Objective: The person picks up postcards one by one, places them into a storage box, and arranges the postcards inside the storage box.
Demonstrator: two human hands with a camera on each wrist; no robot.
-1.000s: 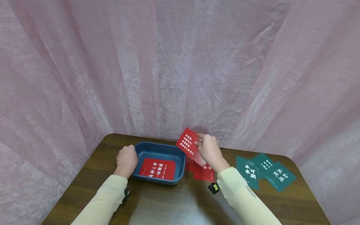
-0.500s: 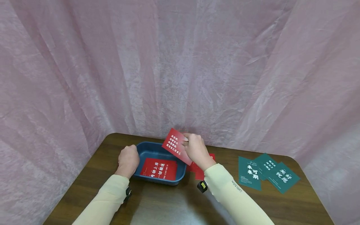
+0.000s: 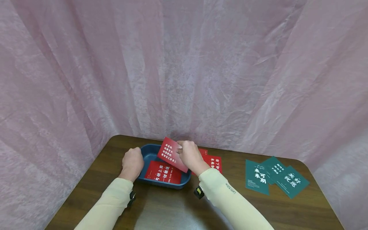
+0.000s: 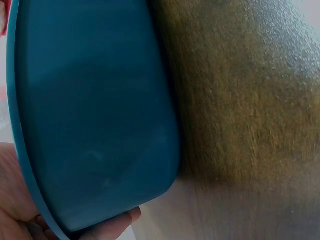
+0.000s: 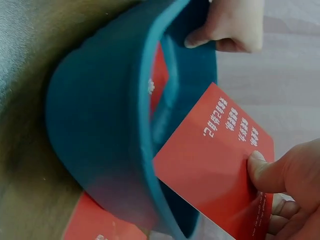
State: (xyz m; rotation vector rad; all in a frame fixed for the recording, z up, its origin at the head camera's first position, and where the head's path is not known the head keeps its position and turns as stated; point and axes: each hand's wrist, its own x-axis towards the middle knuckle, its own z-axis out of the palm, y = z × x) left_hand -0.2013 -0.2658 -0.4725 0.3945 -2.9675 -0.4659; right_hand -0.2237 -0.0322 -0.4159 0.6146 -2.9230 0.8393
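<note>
My right hand pinches a red card with white writing between thumb and fingers. The card is tilted over the right part of a blue basin, as the right wrist view also shows. At the basin's left end, my left hand grips the rim, thumb inside and fingers outside. Inside the basin lies another red card with large white characters. Just right of the basin, partly covered by my right hand and forearm, are more red cards on the table.
Several green cards lie overlapping on the right side of the brown wooden table. A pink curtain hangs behind the table and down both sides.
My right hand has moved left and slightly down, carrying the red card from above the loose red cards to over the basin. The left hand keeps its grip on the rim.
</note>
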